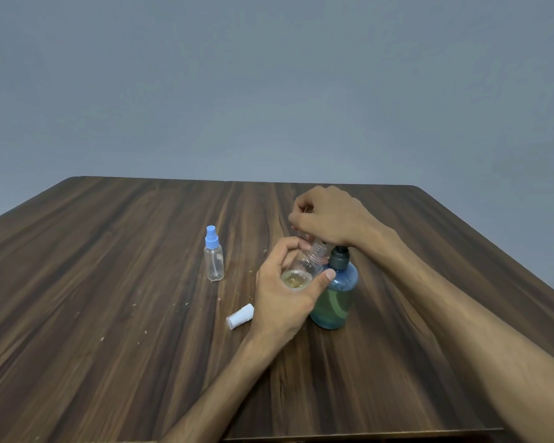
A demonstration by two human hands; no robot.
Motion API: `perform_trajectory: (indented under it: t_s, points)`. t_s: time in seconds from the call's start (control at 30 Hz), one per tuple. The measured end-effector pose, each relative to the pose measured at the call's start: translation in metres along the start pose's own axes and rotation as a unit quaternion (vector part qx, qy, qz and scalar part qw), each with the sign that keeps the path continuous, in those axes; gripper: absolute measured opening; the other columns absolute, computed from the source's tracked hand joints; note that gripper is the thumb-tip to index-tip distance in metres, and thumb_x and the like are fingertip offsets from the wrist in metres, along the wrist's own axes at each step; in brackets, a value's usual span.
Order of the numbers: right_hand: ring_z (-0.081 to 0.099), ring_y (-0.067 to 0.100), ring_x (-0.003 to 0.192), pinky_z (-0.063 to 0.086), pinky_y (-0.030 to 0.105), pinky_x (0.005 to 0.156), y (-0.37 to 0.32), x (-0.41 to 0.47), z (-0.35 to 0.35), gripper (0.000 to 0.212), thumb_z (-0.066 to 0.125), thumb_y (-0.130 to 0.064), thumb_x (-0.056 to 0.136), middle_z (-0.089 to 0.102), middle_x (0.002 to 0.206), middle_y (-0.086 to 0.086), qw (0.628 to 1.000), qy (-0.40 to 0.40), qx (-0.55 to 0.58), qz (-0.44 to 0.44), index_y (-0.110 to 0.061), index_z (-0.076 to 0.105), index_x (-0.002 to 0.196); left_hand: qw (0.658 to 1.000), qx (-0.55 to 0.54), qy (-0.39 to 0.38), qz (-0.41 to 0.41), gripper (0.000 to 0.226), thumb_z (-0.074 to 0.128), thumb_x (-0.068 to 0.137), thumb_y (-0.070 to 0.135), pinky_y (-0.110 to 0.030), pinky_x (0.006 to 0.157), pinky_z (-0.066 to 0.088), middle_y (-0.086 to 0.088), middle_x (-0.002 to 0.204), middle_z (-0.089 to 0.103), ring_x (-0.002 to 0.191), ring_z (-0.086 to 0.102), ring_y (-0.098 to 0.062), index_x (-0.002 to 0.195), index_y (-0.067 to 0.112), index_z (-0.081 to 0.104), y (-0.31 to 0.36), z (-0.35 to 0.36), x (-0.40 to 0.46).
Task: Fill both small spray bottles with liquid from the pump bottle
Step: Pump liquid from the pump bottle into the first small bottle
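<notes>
Left hand (285, 292) grips tilted open spray bottle (301, 270), frame centre. Right hand (327, 219), fingers curled, atop pump bottle (336, 295); grip unclear. Two spray bottles; second (214, 255) upright, capped.

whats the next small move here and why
Probably one more press of the pump bottle with the right hand. The left hand holds the open spray bottle tilted, neck up by the pump head, and only a little yellowish liquid shows at its bottom.
</notes>
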State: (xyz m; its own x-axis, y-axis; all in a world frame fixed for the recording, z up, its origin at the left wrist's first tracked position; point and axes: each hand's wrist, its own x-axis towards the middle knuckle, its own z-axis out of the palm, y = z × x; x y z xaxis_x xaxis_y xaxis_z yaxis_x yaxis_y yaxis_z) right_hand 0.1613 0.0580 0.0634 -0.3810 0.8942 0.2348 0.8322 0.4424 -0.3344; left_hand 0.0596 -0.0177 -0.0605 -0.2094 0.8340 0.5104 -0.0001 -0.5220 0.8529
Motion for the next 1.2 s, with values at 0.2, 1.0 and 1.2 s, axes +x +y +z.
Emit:
perform_trajectory:
  t_s: [0.2,1.0,1.2]
  points:
    - [0.062,0.017,0.068,0.041,0.030,0.060,-0.0012,-0.0005,0.0063,0.024,0.061,-0.034,0.093,0.071,0.071,-0.005,0.999,-0.028,-0.015,0.007,-0.020,0.075,0.080,1.000,0.001,0.003,0.010,0.043,0.093,0.081,0.000,-0.030,0.085,0.062,-0.005,0.100,0.080,0.095,0.079,-0.023,0.111,0.012,0.065,-0.0013,-0.0017,0.0012]
    - [0.069,0.023,0.081,0.051,0.037,0.072,-0.0020,0.0015,0.0040,0.025,0.049,-0.029,0.093,0.075,0.082,-0.004,0.998,-0.060,-0.009,0.011,-0.022,0.073,0.093,1.000,-0.001,0.001,0.013,0.043,0.093,0.080,0.002,-0.034,0.085,0.062,-0.004,0.097,0.081,0.093,0.079,-0.023,0.110,0.014,0.064,-0.0018,-0.0010,0.0016]
    - [0.070,0.021,0.081,0.054,0.037,0.075,-0.0002,0.0006,0.0022,0.023,0.051,-0.028,0.093,0.076,0.082,-0.003,0.999,-0.040,0.004,0.013,-0.023,0.073,0.092,1.000,-0.002,0.000,0.020,0.042,0.093,0.079,0.007,-0.033,0.085,0.063,-0.006,0.097,0.080,0.092,0.079,-0.024,0.109,0.014,0.065,-0.0015,-0.0006,0.0011]
